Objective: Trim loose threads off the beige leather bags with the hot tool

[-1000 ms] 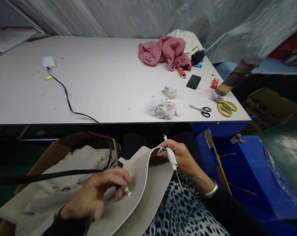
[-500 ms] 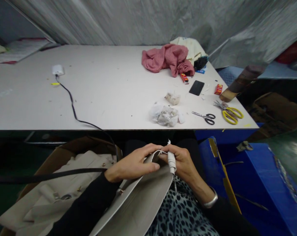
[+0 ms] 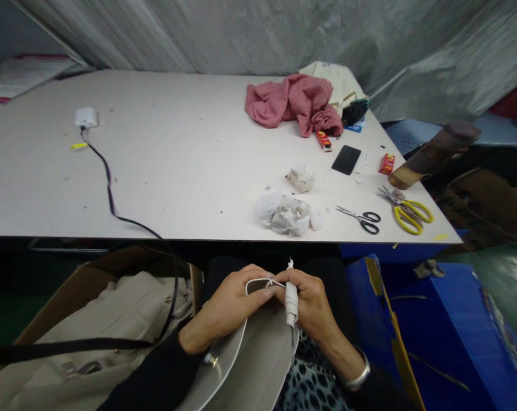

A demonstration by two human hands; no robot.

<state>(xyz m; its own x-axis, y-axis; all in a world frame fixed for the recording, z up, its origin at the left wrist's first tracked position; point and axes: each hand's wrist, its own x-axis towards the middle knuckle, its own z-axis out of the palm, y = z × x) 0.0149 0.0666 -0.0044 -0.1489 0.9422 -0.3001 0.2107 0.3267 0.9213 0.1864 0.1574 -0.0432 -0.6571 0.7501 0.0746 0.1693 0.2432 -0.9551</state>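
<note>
A light beige bag [image 3: 261, 357] with pale edges and a small gold-coloured metal fitting [image 3: 212, 360] lies across my lap, its opening facing me. My left hand [image 3: 224, 305] grips the far rim, thumb inside and fingers outside. Close beside it, my right hand [image 3: 316, 305] pinches the same rim near a white cord or strip. Held in that right hand is a slim tool [image 3: 291, 303] with a handle wrapped in white, its narrow end pointing away from me. My right fingertips are partly hidden behind the bag and the tool.
On the white table [image 3: 177, 165] lie black-handled scissors [image 3: 361, 218], yellow-handled scissors [image 3: 408, 211], plastic-wrapped lumps [image 3: 288, 216] and a pink cloth [image 3: 290, 103]. A carton [image 3: 65, 291] of beige bags stands left, with a black strap [image 3: 70, 348] across it. Blue bins [image 3: 447, 319] stand right.
My left thumb has moved across the bag's rim to beside my right fingers, and the rim now bows open there. Both hands and the table edge sit lower in view.
</note>
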